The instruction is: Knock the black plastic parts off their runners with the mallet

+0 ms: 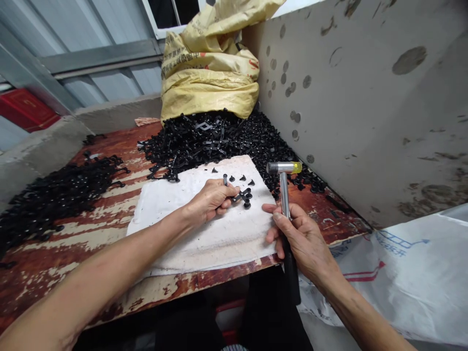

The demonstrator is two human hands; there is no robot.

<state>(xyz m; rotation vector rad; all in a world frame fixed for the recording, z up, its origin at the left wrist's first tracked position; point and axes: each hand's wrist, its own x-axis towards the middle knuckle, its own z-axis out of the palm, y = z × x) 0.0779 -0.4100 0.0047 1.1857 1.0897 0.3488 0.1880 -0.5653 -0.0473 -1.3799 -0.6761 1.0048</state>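
Left hand (212,201): fingers are pinching a black jointed linkage (247,197) over white cloth (183,243). Right hand (303,239), at linkage's 4 o'clock: fingers are gripping a double-faced mallet (284,195). At 12 o'clock, a linkage heap (219,139) is lying below a yellow sack (210,87).

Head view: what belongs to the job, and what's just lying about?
Likely in use:
hammer, right hand
black linkage, left hand
small black pieces
white cloth
black heap by yellow sack

Apparently lying about:
red object, far left
printed white plastic
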